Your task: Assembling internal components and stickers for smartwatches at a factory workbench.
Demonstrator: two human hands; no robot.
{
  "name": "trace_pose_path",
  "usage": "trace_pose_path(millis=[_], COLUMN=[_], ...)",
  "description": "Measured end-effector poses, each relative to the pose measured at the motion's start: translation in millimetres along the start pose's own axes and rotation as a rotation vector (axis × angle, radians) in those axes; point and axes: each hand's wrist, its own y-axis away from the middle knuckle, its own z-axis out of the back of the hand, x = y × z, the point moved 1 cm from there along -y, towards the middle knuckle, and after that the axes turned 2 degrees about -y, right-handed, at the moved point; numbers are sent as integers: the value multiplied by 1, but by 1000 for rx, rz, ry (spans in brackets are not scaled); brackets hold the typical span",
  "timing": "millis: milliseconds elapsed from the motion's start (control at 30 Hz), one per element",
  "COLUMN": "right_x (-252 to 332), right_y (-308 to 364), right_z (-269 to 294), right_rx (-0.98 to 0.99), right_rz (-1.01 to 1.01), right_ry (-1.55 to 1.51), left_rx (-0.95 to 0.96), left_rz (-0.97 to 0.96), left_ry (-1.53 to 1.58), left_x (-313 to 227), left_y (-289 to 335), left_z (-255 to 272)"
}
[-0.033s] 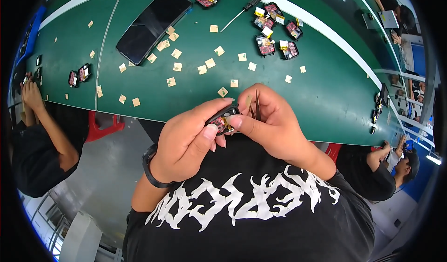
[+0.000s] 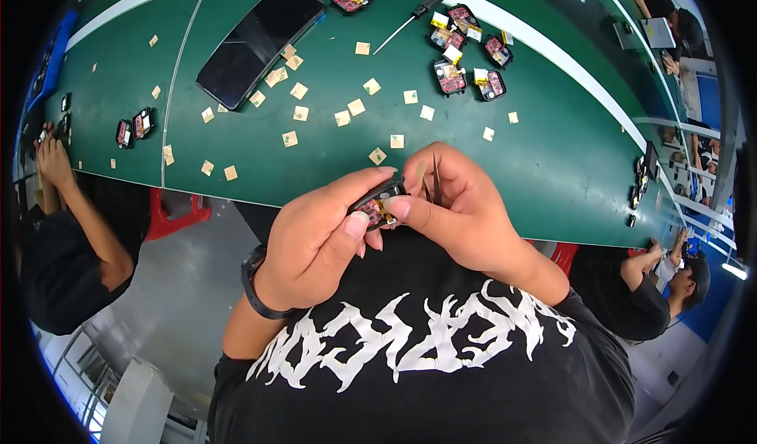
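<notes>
Green table (image 2: pixel 552 168) lies strewn with tan paper squares (image 2: pixel 356 106). Nothing has shifted: left hand (image 2: pixel 319 243) still pinches the small black electronic module (image 2: pixel 378 203), right hand (image 2: pixel 457 207) still grips thin metal tweezers (image 2: pixel 435 182).

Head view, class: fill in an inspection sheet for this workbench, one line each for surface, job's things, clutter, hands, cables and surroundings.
Surface: green bench mat, curved by the lens.
Job's things: small black device with red circuit board, held over the bench edge; tweezers in the right hand.
Clutter: many small tan square pads scattered; group of similar open devices at the far side; screwdriver; large dark glossy panel; two more devices at left.
Hands: left hand in a pinch grip on the device; right hand touching it, holding the tweezers.
Cables: nothing seen.
Surroundings: other people seated at both sides; red stool beneath the bench.
</notes>
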Motion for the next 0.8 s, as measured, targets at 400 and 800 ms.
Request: trace_pose_path(millis=[400,800], right_x=[-2,17], right_y=[0,-19], right_z=[19,105], right_rx=[-96,-892], right_rz=[-62,169], right_ry=[269,1345], left_rx=[-276,-933], left_rz=[109,326], left_ry=[-311,-1176], left_x=[13,16], left_y=[-1,21], left_z=[21,184])
